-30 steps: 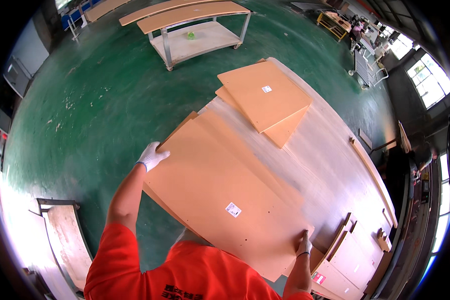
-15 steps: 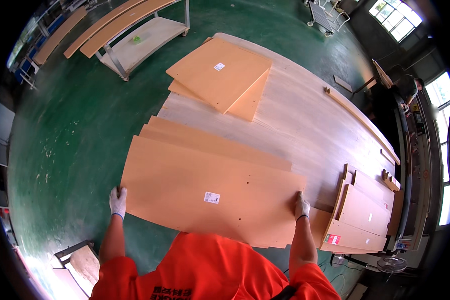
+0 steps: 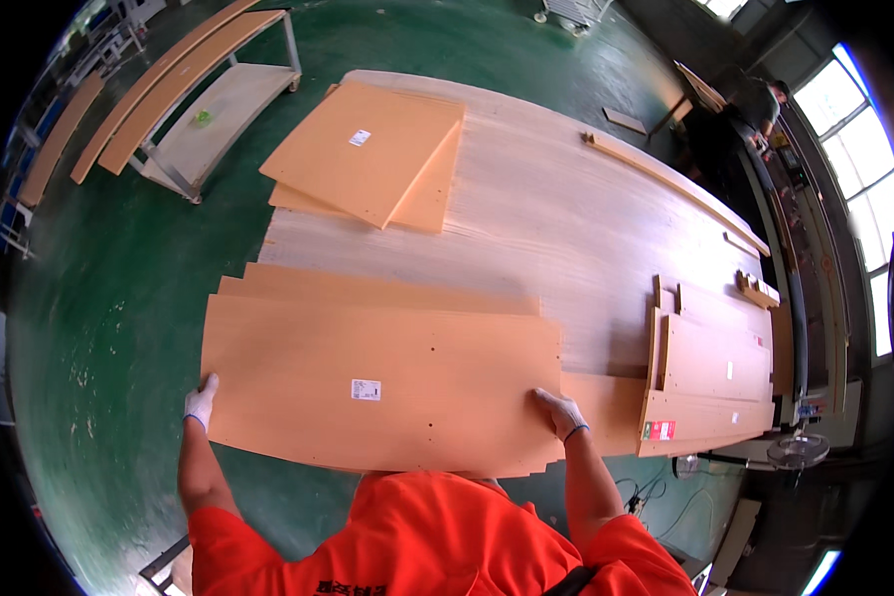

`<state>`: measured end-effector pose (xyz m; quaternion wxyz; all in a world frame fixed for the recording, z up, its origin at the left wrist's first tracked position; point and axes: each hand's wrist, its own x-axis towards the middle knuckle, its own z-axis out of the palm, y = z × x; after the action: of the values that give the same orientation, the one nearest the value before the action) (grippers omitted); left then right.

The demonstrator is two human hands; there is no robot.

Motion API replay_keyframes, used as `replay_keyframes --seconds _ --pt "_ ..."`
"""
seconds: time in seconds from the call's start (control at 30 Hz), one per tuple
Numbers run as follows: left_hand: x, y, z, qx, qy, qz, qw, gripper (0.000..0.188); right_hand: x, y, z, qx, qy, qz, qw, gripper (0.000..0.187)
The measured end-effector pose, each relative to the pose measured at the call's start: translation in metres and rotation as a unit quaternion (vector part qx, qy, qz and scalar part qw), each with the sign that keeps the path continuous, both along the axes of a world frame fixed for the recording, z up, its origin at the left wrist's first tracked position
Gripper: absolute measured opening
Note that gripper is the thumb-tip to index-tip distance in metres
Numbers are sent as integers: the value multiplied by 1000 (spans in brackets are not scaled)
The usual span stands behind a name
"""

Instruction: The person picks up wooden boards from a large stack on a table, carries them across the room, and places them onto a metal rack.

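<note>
A large light-brown wooden panel (image 3: 288, 343) with a white label and a few small dark holes lies on top of several similar boards at the near side of the worktable. My left hand (image 3: 201, 401), in a white glove, grips its left edge, thumb uppermost and the fingers mostly hidden. At the right edge my gloved right hand (image 3: 563, 412) holds the same panel, its thumb reaching inward over the top face. The other fingers are largely out of sight under the edge. Slightly offset boards (image 3: 387, 288) show along the panel's far side.
Crossed square panels (image 3: 353, 164) lie at the table's far left. More boards (image 3: 715, 363) are piled at the right, and a long strip (image 3: 675, 191) lies along the far edge. A wheeled cart (image 3: 219, 124) stands left. A person (image 3: 755, 109) works at far right.
The whole view has shifted, so the table and panels sit further left in it. My right thumb now reaches further in over the panel's face. My left hand stays at the left edge.
</note>
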<state>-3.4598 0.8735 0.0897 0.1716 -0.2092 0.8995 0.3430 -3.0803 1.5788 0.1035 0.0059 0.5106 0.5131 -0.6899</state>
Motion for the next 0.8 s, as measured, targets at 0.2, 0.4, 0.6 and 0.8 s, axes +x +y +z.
replay_keyframes --seconds 0.2,0.4,0.6,0.8 --pt "8 -20 -19 14 -3 -41 999 95 10 3 -3 54 -19 -11 998 52" --pt "7 34 2 -59 -29 -83 994 93 46 15 -12 96 -38 -48 993 47" --pt "12 69 -8 -77 47 -92 992 91 60 20 8 169 -109 -59 978 51" --pt "34 162 15 -136 20 -123 983 95 126 67 -21 206 -120 -131 962 46"
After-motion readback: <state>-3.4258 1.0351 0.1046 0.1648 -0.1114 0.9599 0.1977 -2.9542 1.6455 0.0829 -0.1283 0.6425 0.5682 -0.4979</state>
